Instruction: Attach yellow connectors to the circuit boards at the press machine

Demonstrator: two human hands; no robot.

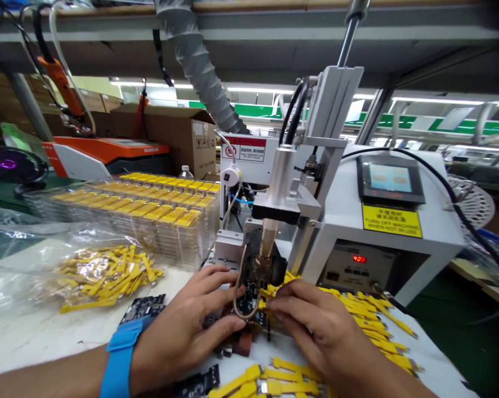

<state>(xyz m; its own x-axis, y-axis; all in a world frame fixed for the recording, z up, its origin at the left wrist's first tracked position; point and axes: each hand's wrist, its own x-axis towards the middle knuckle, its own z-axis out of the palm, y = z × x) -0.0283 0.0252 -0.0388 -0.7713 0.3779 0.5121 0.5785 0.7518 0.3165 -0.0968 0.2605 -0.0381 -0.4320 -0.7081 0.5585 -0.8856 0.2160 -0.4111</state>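
Under the metal head of a machine (270, 221) lies a dark circuit board (247, 303). My left hand (199, 312), with a blue wrist strap (123, 354), touches the board's left side, its fingers spread and holding nothing. On the right, my right hand (316, 315) has its fingers pinched on a yellow connector piece (270, 290) at the board's right edge. A thin copper-coloured tube (236, 293) loops down in front of the board. More yellow pieces (280, 378) lie on the white surface in front of my hands.
Stacked clear trays (187, 237) of yellow pieces stand at the left, behind a plastic bag (104, 276) of loose ones. Other boards (144, 307) lie near my left wrist. A white control box (424, 237) stands at the right, beside scattered yellow pieces (369, 320).
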